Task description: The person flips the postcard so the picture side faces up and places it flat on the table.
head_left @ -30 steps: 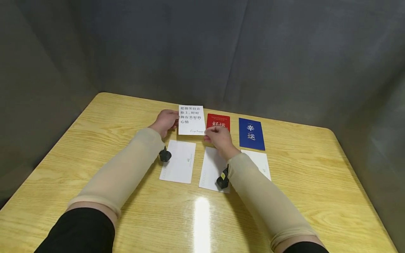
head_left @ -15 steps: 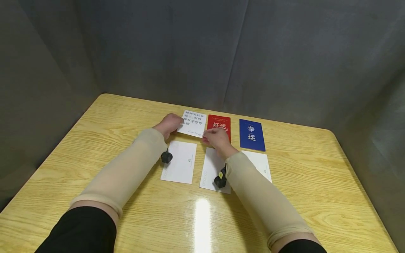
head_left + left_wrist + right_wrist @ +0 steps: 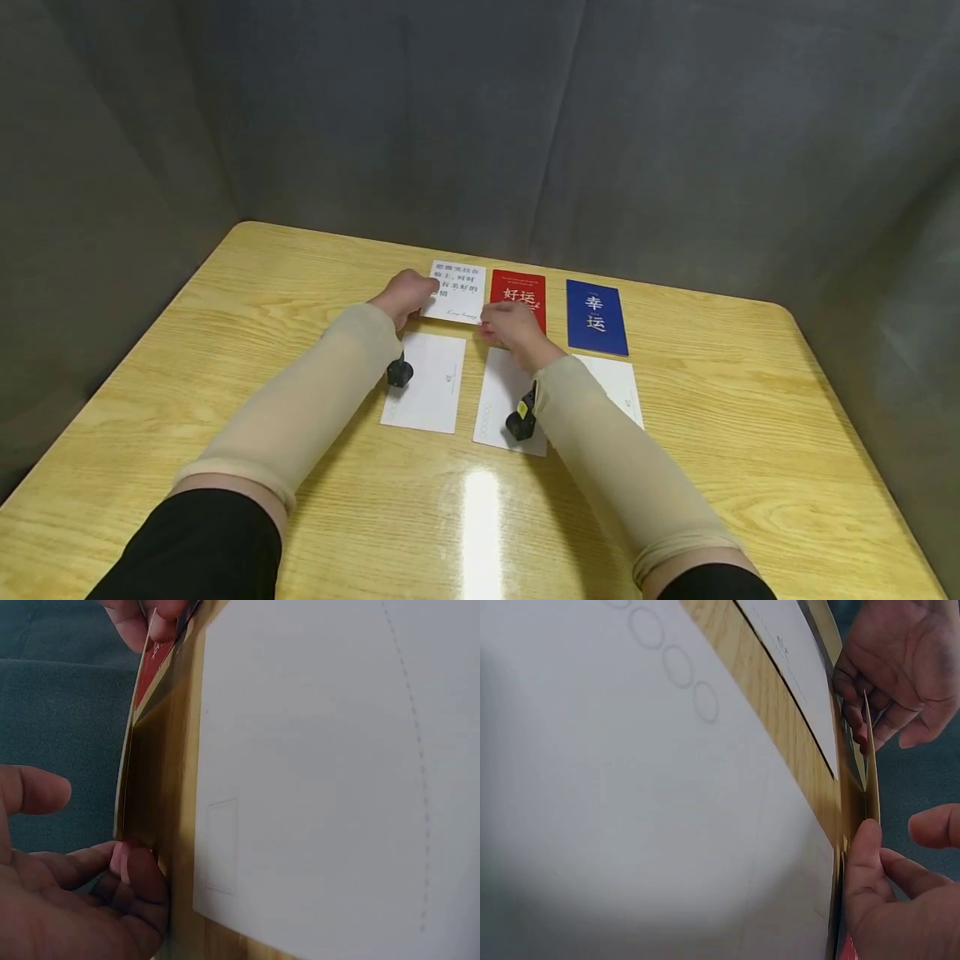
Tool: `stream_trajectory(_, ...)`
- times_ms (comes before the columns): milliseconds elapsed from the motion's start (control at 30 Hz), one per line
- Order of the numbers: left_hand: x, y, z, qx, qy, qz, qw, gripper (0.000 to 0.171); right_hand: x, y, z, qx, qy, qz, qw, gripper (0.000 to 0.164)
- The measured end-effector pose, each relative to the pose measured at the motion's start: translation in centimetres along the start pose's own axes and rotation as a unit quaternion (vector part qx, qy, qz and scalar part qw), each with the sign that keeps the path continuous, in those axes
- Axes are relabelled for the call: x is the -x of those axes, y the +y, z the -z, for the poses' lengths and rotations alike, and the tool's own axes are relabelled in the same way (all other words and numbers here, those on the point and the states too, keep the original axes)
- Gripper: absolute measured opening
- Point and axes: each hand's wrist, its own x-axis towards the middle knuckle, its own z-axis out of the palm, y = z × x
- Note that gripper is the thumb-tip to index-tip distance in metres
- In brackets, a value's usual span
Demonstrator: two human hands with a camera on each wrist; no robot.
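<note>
The left hand (image 3: 405, 293), fingers curled, holds the left edge of a lettered white card (image 3: 463, 293); the right hand (image 3: 514, 323) pinches its near right corner. This card looks slightly raised off the bench (image 3: 735, 392), so apparently not yet laid. Five lie flat: red card (image 3: 517, 282) and blue card (image 3: 596, 318) rightward, three plain cards (image 3: 423, 387) nearer. No container shows.

Left hand (image 3: 75, 900) has the left end of a thin card (image 3: 124, 776), pretty much edge-on here. Right hand (image 3: 133, 624) pinches the right end, red card (image 3: 154, 671) peeking out there. Big white card (image 3: 315, 765) sits nearer, dark cloth (image 3: 60, 712) far.
</note>
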Motion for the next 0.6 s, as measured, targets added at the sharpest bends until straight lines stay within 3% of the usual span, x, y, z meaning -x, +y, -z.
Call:
stream_trajectory(200,0.08,-0.04,0.01,0.007,-0.006,0.019,0.9998,0.058,0.24,-0.13,-0.30,0.014,-0.005,-0.004,1.000,0.042)
stream_trajectory(600,-0.07,0.07,0.22,0.000,-0.005,0.042,0.9991,0.061,0.68,-0.77,-0.32,0.026,0.000,-0.013,1.000,0.043)
